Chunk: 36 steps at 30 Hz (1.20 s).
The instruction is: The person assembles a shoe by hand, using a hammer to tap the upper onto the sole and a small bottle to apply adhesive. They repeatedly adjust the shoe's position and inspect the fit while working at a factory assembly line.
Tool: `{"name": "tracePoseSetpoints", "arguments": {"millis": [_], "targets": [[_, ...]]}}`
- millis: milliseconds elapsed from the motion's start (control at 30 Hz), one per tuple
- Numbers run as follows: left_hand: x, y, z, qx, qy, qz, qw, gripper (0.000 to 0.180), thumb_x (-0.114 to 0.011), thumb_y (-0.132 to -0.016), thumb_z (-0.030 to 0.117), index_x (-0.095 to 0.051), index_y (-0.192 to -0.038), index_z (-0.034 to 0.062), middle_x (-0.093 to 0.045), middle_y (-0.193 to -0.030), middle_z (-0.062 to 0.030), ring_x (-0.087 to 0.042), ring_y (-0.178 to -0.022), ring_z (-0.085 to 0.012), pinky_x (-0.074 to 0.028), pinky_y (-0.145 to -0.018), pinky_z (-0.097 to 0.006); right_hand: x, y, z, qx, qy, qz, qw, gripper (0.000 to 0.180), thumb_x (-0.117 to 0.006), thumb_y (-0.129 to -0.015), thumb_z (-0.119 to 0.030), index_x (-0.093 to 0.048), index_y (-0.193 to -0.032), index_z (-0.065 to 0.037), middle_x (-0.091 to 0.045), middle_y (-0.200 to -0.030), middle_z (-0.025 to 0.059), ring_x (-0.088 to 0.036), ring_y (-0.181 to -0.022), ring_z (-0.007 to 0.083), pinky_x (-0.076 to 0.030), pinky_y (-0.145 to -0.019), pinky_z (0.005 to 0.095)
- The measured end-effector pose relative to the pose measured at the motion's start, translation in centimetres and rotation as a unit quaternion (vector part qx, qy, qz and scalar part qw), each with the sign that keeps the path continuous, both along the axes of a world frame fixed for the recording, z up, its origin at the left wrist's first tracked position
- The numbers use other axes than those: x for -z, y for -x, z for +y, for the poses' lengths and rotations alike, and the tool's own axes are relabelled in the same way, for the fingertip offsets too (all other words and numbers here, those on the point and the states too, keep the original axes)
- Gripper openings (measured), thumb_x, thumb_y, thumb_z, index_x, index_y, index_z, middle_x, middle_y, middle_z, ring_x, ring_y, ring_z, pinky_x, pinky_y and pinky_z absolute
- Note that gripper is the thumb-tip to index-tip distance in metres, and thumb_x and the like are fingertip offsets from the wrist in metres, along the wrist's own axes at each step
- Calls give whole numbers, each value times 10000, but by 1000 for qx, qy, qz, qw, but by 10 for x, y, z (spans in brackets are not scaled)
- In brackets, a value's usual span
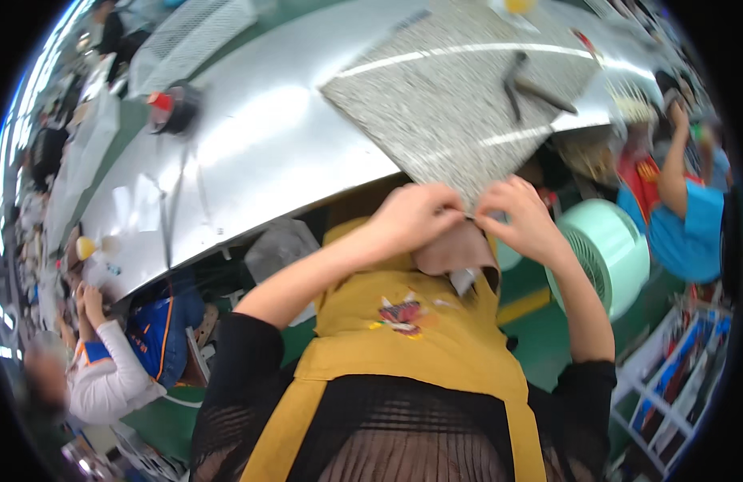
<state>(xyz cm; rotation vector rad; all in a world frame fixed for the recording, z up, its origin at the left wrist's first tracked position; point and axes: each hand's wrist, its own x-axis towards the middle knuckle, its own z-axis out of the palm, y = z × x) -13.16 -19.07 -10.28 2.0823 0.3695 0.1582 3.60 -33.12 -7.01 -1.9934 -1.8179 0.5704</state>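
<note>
My left hand point(419, 213) is closed, its thumb and finger pinching the upper edge of a brownish-pink piece of soft material point(454, 249), which could be leather or cloth. My right hand point(517, 215) pinches the same edge a short way to the right, with thumb and forefinger bent together. The piece hangs down in front of my yellow apron point(411, 345). A small whitish bit point(463, 281) shows by its lower edge. Just beyond my fingers is the near corner of a speckled grey slab point(460, 104).
On the slab lies a dark, hammer-like tool point(540, 92). A shiny metal table point(267, 153) runs leftward, bearing a black holder with a red top point(172, 106). A mint-green fan point(604, 257) stands at my right. Other people point(114, 369) sit left and right.
</note>
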Motion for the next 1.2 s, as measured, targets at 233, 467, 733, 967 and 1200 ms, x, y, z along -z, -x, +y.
{"name": "tracePoseSetpoints", "arguments": {"millis": [233,467,733,967,1200], "targets": [[36,-35,-12,-51,-191,-109,974,82,-591,-818,195,-596,-839,116,-543,-824,-73,-604,-799,-271,-502,-642,-392,13,-25,13,12,-26,-58,998,88,-680,-739,-170,-637,-747,-93,-585,-839,39,-536,-925,264,-330,-998,463],[26,-28,-1,-19,-121,-48,991,109,-612,-807,206,-595,-854,108,-547,-852,-76,-591,-823,-279,-485,-666,-406,6,-12,16,46,-76,-73,993,75,-709,-703,-125,-657,-752,-101,-602,-812,27,-550,-902,243,-360,-934,433],[33,-39,-4,-32,-283,-95,954,82,-629,-777,193,-615,-814,121,-564,-846,-76,-582,-818,-281,-463,-714,-412,19,-20,12,43,-91,-70,992,90,-679,-711,-121,-606,-750,-89,-590,-795,38,-544,-863,262,-378,-875,405],[20,-45,8,19,-204,-131,970,83,-653,-762,148,-653,-833,104,-571,-806,-58,-593,-791,-267,-476,-666,-383,16,-18,12,40,-96,-91,990,75,-660,-756,-161,-629,-804,-112,-581,-835,7,-539,-853,227,-432,-778,345],[26,-42,15,62,-217,-150,962,109,-652,-773,113,-646,-881,100,-563,-833,-41,-564,-797,-246,-469,-695,-361,18,-22,13,45,-69,-76,994,104,-678,-738,-86,-614,-821,-88,-594,-844,15,-553,-835,235,-460,-744,344]]}}
